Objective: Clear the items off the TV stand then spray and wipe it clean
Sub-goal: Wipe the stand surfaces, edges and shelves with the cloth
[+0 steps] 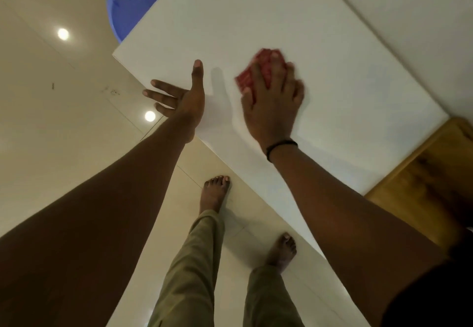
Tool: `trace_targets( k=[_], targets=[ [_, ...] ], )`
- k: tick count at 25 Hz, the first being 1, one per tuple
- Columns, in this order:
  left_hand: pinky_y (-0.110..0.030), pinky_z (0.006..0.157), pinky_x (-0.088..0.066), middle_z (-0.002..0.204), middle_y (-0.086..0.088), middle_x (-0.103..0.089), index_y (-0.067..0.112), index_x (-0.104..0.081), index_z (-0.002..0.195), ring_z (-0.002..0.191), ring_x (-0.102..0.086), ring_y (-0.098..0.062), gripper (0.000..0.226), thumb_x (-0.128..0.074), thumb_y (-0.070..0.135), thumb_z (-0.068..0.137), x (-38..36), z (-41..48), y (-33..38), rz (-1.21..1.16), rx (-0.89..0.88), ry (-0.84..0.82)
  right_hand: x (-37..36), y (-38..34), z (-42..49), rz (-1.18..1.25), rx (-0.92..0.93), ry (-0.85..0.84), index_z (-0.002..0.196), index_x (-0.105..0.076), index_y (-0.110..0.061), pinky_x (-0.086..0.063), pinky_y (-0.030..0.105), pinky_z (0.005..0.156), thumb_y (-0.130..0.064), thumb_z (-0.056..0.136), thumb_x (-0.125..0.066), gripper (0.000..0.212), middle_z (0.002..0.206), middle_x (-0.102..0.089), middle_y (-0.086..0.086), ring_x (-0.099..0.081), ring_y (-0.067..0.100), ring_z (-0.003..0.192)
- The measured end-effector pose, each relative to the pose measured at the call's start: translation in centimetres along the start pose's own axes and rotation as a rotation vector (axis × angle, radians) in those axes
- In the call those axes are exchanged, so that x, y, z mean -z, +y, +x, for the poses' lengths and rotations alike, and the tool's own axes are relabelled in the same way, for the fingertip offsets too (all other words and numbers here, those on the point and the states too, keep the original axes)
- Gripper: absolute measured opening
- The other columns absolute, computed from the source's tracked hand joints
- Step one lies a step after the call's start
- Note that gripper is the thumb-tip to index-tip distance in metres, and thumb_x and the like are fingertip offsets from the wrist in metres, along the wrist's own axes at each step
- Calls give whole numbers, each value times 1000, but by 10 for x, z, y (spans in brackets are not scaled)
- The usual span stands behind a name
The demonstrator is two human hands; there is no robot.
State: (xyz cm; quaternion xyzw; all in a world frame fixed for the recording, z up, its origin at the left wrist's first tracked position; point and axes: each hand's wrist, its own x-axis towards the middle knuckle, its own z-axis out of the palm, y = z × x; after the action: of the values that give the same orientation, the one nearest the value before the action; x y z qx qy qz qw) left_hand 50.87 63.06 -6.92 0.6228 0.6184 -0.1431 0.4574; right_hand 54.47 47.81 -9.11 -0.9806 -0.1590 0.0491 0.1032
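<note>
The right hand lies flat on the white TV stand top. Its fingers are spread and bent over a red cloth, pressing it down on the top. The cloth is bunched up under the fingers and pokes out past the fingertips. It looks a bit blurry. A thin black band goes around the wrist of this hand.

The left hand is just beside the right hand, at the front edge of the stand. It is open wide with the fingers stretched out, and it holds nothing. Its thumb side rests on the top, and its fingers hang out over the shiny floor.

Far past the left hand, a blue plastic tub sits on the floor, partly hidden behind the stand's corner. Below the hands are two bare feet and tan pants. To the right of the right arm is a brown wooden piece.
</note>
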Motion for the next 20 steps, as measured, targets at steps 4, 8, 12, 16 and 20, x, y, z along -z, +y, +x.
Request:
trace_targets(
  k=[4, 8, 12, 16, 20],
  targets=[
    [-56, 126, 7, 169, -5, 26, 19, 14, 163, 158, 16, -31, 117, -31, 91, 83, 2, -2, -1, -34, -66, 24, -12, -27, -72, 147, 288, -26, 153, -49, -24, -27, 57, 119, -38, 101, -51, 53, 163, -40, 11, -36, 40, 149],
    [-58, 126, -1, 170, -5, 22, 15, 10, 164, 159, 6, -28, 111, -36, 83, 89, -8, -17, -16, 71, -184, 221, -6, 35, -142, 117, 295, -93, 155, -45, -28, -28, 58, 120, -37, 101, -49, 54, 163, -39, 10, -35, 38, 149],
    [-54, 124, -7, 171, -1, -15, 19, -26, 161, 158, -12, -25, 77, -32, 66, 100, -43, -46, -51, 514, -759, 361, 18, 124, -138, -7, -17, -59, 155, -42, -34, -25, 54, 119, -40, 100, -47, 56, 166, -33, 7, -30, 36, 150],
    [-44, 119, -22, 156, 9, -41, 26, -45, 146, 148, -32, -17, 62, -39, 64, 98, -65, -39, -61, 503, -833, 418, 34, 182, -55, -113, -216, 16, 158, -37, -34, -27, 55, 118, -42, 100, -40, 59, 167, -32, 8, -32, 38, 150],
    [-43, 117, -22, 154, 10, -42, 28, -45, 143, 146, -34, -16, 60, -35, 66, 99, -70, -29, -65, 500, -877, 488, 38, 163, 41, -103, -411, 77, 159, -34, -36, -25, 54, 117, -47, 97, -29, 63, 168, -28, 8, -29, 35, 152]
  ],
)
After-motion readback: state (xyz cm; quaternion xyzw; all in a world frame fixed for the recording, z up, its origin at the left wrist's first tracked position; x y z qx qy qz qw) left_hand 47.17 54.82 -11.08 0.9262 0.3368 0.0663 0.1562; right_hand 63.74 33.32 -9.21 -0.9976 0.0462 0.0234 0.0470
